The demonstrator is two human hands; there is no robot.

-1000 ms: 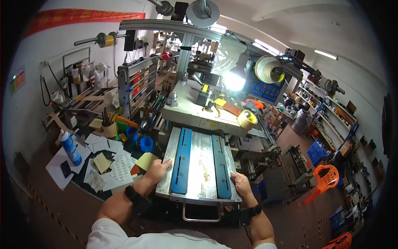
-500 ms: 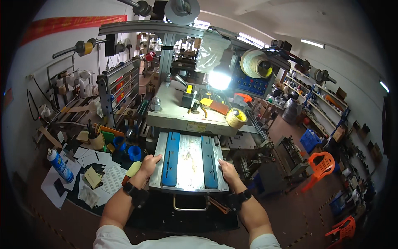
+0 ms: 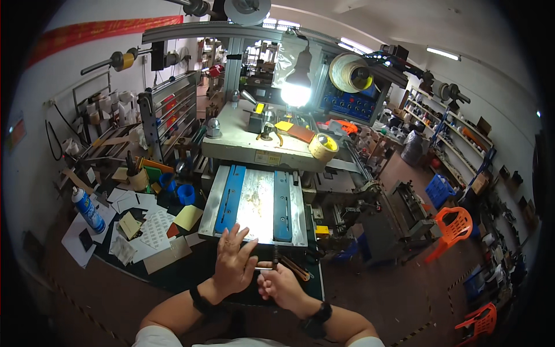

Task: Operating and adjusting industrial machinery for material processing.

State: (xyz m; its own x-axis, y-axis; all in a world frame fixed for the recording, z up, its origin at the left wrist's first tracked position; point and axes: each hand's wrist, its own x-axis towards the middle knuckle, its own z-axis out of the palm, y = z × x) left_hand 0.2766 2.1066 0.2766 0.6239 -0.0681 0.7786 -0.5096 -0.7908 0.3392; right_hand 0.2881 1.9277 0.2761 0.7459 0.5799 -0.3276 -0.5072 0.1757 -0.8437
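A metal plate (image 3: 257, 199) with two blue slotted strips, the left strip (image 3: 231, 198) and the right strip (image 3: 282, 205), lies in front of me under the raised machine block. My left hand (image 3: 233, 263) is open, its fingers spread at the plate's front edge. Beside it my right hand (image 3: 283, 284) is curled around a thin metal handle (image 3: 265, 268) below that edge. Fingers cover most of the handle. A dark spring (image 3: 276, 253) stands at its right end.
Above the plate, the machine block (image 3: 260, 153) carries a tape roll (image 3: 323, 146), pliers (image 3: 269, 132) and a lit lamp (image 3: 296, 93). At left are a blue spray can (image 3: 88, 209), blue cups (image 3: 185, 195) and papers. An orange chair (image 3: 451, 231) stands at right.
Both hands have left the plate's sides and come together at its front edge. My right hand has closed on the handle. The plate sits farther in, toward the block.
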